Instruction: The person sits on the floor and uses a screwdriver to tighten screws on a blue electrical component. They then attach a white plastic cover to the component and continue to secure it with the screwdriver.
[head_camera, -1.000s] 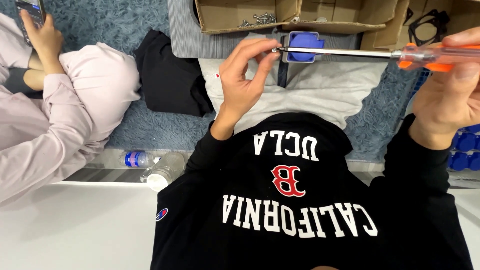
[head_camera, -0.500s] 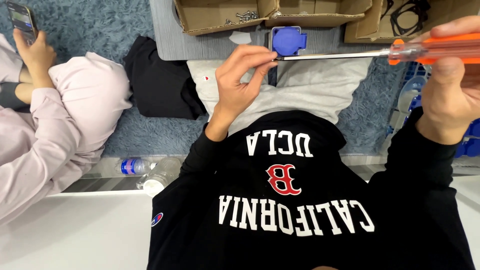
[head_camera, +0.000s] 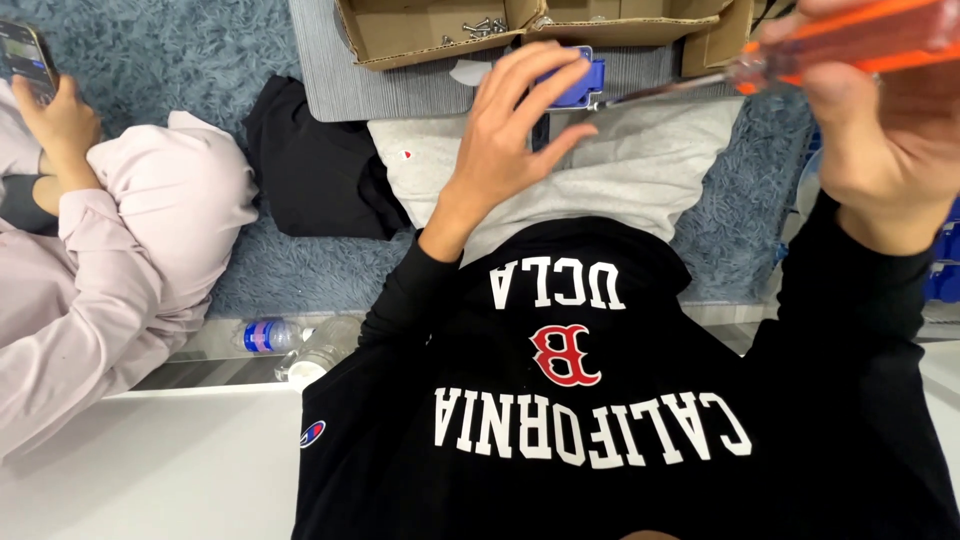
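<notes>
Right hand (head_camera: 880, 130) at two o'clock gripping orange-handled screwdriver (head_camera: 850, 45), left hand (head_camera: 505, 140) at twelve o'clock, fingers spread open over blue part (head_camera: 580, 80) at the screwdriver's tip

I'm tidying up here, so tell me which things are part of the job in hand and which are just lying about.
In use:
left hand
right hand
orange-handled screwdriver
blue plastic part
open cardboard box of screws

Lying about:
clear plastic water bottle
folded black garment
neighbour's phone
</notes>
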